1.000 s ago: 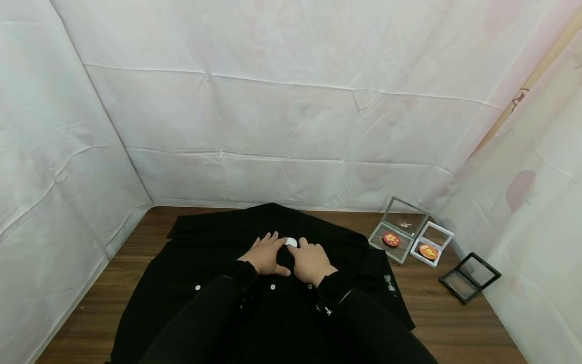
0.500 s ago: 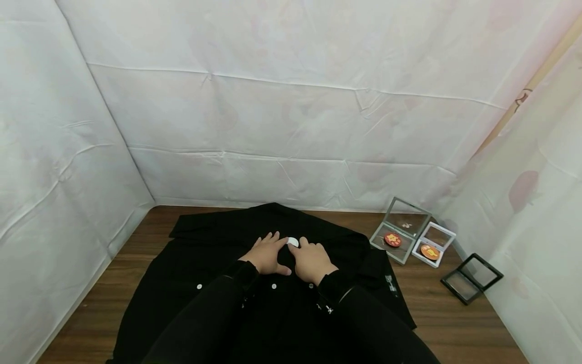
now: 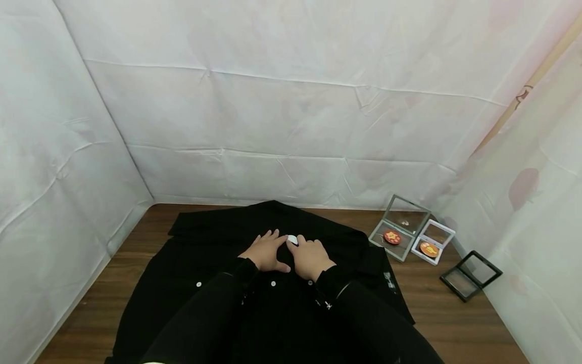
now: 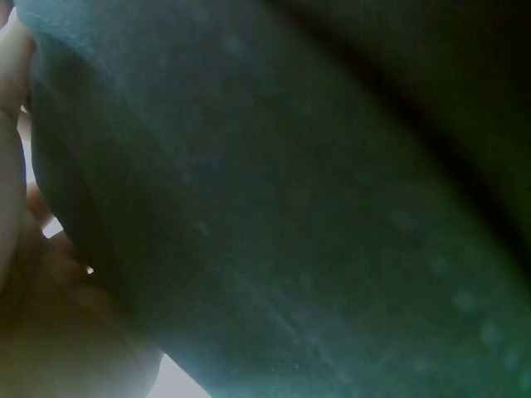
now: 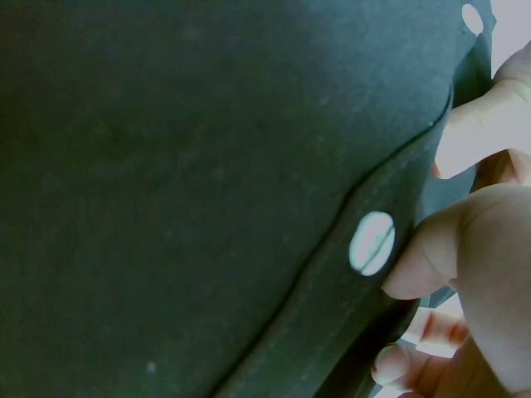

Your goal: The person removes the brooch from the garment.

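Observation:
A black shirt (image 3: 191,258) with small white buttons (image 3: 273,283) lies spread out. Over its upper middle part, both hands meet at a white round piece (image 3: 292,239), which fingers partly cover. My left hand (image 3: 262,251) rests there with fingers spread and fairly straight, a finger touching the piece's left side and the thumb stretched to the right. From the right, my right hand (image 3: 311,259) holds the piece, thumb against it and other fingers bent. The right wrist view shows curled fingertips (image 5: 392,363) at the dark cloth beside a button (image 5: 372,243). Cloth nearly fills the left wrist view.
At the right of the wooden table (image 3: 436,313) stand a clear case (image 3: 386,248) with a red round badge, a white-framed case (image 3: 433,258) with an orange one, and an open black-framed case (image 3: 464,288). Pale curtains (image 3: 282,116) enclose the back and sides.
The hands keep their place at the white round piece, with only slight finger movement. The whole head view has shifted a little.

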Demonstrator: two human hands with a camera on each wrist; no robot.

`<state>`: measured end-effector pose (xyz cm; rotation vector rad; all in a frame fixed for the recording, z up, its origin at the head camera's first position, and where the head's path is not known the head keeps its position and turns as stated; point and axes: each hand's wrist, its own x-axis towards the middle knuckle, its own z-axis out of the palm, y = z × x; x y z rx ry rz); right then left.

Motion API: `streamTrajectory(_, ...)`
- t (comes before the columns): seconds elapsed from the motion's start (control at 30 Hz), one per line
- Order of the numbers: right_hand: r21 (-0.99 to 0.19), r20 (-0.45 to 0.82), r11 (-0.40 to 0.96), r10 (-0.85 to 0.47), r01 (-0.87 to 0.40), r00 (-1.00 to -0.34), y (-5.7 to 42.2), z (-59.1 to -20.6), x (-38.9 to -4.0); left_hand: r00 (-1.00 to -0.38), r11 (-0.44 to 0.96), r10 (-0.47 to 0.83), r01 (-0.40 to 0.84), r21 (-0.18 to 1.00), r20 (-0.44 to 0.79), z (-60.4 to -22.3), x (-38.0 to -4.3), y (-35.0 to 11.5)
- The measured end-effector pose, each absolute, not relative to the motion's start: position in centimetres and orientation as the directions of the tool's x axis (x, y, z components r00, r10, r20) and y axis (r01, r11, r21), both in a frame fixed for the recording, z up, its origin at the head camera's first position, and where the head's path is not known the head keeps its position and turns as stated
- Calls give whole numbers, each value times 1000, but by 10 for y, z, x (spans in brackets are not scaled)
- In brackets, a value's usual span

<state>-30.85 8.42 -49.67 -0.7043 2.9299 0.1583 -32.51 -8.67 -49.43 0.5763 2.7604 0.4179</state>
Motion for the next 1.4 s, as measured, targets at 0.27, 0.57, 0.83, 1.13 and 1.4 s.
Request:
streamTrajectory(0.27, 87, -162, 870, -468, -485, -869, 85, -488, -303, -877, 881, 425, 344, 325, -223, -502, -325, -89)
streamTrajectory(0.57, 53, -165, 861, -492, -505, -855, 89, -491, -310, -886, 878, 425, 355, 321, -184, -507, -324, -92)
streamTrajectory(0.83, -53, -77, 861, -508, -506, -858, 96, -495, -324, -909, 895, 383, 320, 310, -166, -509, -322, -92)
streamTrajectory(1.13, -187, -26, 900, -406, -394, -913, 102, -493, -331, -949, 945, 252, 200, 258, -189, -506, -319, -91)
streamTrajectory(1.4, -312, -85, 915, -297, -258, -951, 105, -498, -348, -939, 944, 261, 200, 263, -223, -504, -323, -91)
